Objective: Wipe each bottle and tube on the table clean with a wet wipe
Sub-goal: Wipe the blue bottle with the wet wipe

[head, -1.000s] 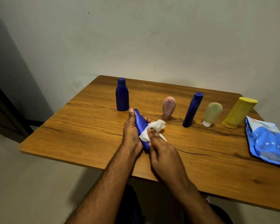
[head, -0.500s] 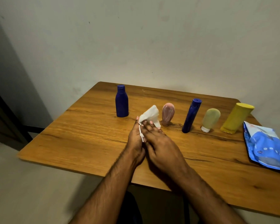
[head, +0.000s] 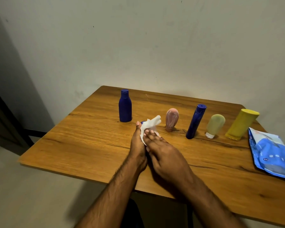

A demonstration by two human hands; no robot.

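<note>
Left hand [head: 138,142]: over the middle of the table, fingers curled around a dark blue tube, thumb up along its side.
Right hand [head: 164,155]: just right of the left one and touching it, fingers laid over the wet wipe and pressing it against the tube.
Blue tube [head: 143,122]: held between both hands; only its tip visible above the left thumb, the rest hidden.
Wet wipe [head: 150,125]: white, crumpled, wrapped over the upper part of the tube, a loose corner sticking up and to the right.
Table [head: 89,145]: wooden top with rounded corners, far edge against a pale wall.
Blue bottle [head: 125,106]: upright near the far left corner, cap on, just beyond the hands.
Pink tube [head: 171,119]: standing on its cap, right of the wipe, close but apart from it.
Tall blue bottle [head: 195,121]: slim, right of the pink tube, apart from it.
Pale green tube [head: 215,125]: standing on a white cap, between the tall blue bottle and the yellow bottle.
Yellow bottle [head: 242,123]: widest of the row, near the far right corner.
Wipe pack [head: 270,152]: blue and white pouch lying flat at the right edge, nearer than the yellow bottle.
</note>
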